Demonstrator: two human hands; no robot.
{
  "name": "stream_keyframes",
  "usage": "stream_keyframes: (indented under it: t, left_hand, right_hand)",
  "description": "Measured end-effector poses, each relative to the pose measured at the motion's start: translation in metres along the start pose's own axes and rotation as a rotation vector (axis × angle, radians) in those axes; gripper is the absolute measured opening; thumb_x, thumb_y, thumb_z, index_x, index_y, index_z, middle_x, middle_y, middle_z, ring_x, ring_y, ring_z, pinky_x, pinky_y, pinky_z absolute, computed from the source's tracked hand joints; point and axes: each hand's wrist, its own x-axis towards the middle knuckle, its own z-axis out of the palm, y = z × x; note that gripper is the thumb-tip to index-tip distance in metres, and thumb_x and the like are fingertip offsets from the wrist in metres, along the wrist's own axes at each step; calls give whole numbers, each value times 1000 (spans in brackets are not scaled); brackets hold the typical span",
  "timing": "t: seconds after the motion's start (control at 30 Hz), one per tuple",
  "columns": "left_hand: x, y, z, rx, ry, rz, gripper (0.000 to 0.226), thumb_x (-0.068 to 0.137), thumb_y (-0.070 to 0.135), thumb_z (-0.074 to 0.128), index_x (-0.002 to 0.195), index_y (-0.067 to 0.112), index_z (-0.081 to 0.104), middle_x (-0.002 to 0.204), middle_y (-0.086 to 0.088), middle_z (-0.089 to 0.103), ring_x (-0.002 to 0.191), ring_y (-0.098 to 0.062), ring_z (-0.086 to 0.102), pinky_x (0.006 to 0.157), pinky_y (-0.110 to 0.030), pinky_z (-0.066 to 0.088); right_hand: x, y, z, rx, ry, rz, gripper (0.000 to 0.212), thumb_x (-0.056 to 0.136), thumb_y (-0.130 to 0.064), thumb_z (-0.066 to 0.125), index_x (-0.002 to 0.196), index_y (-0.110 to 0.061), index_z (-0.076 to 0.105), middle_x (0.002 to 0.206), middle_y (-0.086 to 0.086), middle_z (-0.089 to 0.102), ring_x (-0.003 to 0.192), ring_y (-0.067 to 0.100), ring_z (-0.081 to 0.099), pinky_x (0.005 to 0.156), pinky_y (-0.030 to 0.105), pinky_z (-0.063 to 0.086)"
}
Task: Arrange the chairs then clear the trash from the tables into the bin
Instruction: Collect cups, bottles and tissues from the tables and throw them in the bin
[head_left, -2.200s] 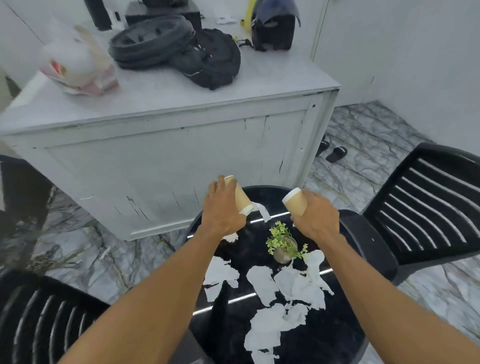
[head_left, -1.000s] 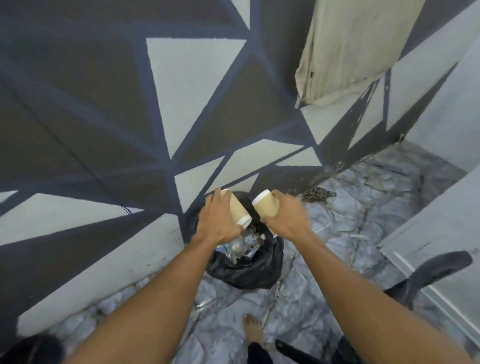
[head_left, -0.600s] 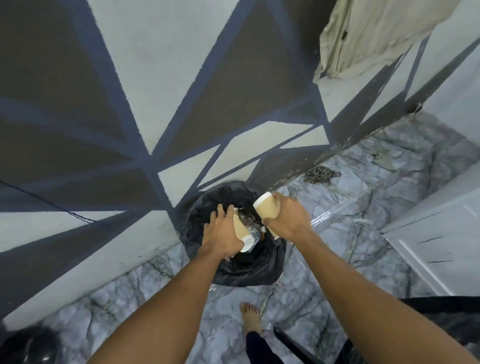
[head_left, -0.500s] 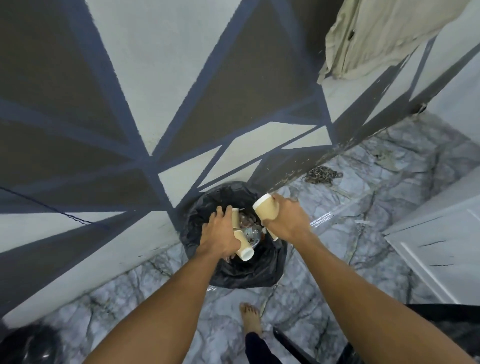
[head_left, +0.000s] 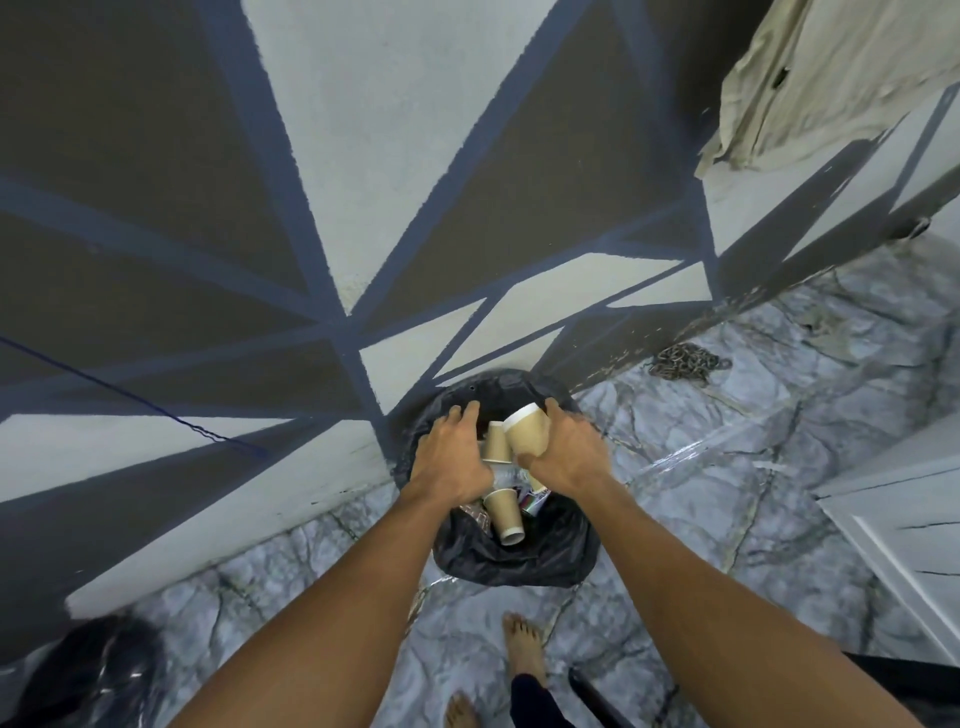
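- Gripping a tan paper cup (head_left: 527, 434), a smooth tapered cone with a white rolled rim, the right hand (head_left: 569, 457) curls fingers and thumb round it above the bin (head_left: 519, 564).
- Left hand (head_left: 452, 460): empty, fingers spread and relaxed, palm down over the bin's left rim.
- Bin: round, lined with a crinkled glossy black bag. An upper cup (head_left: 496, 441) and a lower cup (head_left: 505, 514) lie inside.
- Floor (head_left: 727, 509): grey veined marble.
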Motion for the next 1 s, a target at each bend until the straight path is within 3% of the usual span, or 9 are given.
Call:
stream_keyframes:
  t: [0.07, 0.13, 0.3, 0.5, 0.67, 0.8, 0.87, 1.0]
  left_hand:
    - [-4, -4, -1, 12, 1, -1, 94, 72, 35, 70, 153, 17, 24, 152, -10, 39, 135, -32, 40, 105, -50, 43]
    - [-9, -5, -2, 26, -10, -5, 94, 74, 28, 72, 154, 16, 23, 154, -10, 37, 137, -31, 39, 108, -49, 41]
    - [-29, 7, -3, 41, -46, 47, 92, 75, 28, 69, 154, 15, 23, 149, -8, 41, 135, -31, 40, 106, -50, 42]
    - [-69, 56, -9, 30, 2, 204, 86, 74, 23, 68, 151, 17, 30, 146, -5, 46, 130, -29, 47, 104, -47, 44]
    - [-133, 107, -1, 8, 39, 399, 87, 76, 23, 71, 152, 17, 29, 149, -2, 43, 135, -28, 43, 107, -45, 42]
    - [-196, 160, 18, 7, 29, 599, 82, 77, 28, 69, 150, 18, 34, 146, -2, 45, 133, -26, 43, 107, -44, 42]
    - [-229, 195, 31, 14, -8, 704, 79, 79, 29, 67, 150, 17, 34, 148, -4, 44, 136, -26, 41, 109, -42, 41]
    - [-299, 269, 62, 20, -56, 923, 57, 83, 22, 68, 136, 12, 49, 135, -9, 54, 125, -29, 49, 98, -40, 46]
  right_hand:
    - [0, 3, 1, -20, -22, 39, 105, 72, -55, 73, 152, -15, 18, 148, 9, 42, 141, 32, 32, 106, 55, 39]
    - [-4, 8, -1, -26, -20, 59, 99, 75, -49, 73, 152, -16, 20, 150, 9, 40, 143, 31, 29, 108, 56, 37]
    - [-35, 25, -15, 59, 40, 57, 54, 75, -31, 70, 126, -17, 56, 119, 10, 64, 114, 32, 59, 90, 40, 53]
    - [-106, 39, -40, 114, 107, 86, 33, 74, -22, 67, 107, -18, 67, 102, 10, 70, 99, 32, 64, 81, 39, 56]
    - [-197, 61, -57, 125, 249, 116, 49, 83, -29, 66, 130, -16, 59, 126, 12, 63, 118, 31, 58, 91, 40, 52]
    - [-286, 97, -74, 137, 380, 162, 55, 83, -27, 65, 136, -16, 54, 136, 8, 59, 127, 27, 52, 100, 41, 48]
    - [-332, 122, -83, 160, 491, 195, 53, 82, -25, 65, 134, -17, 57, 135, 5, 60, 127, 24, 52, 103, 38, 46]
    - [-431, 180, -91, 212, 683, 335, 31, 74, -21, 63, 104, -20, 71, 108, 5, 71, 103, 28, 64, 81, 33, 51]
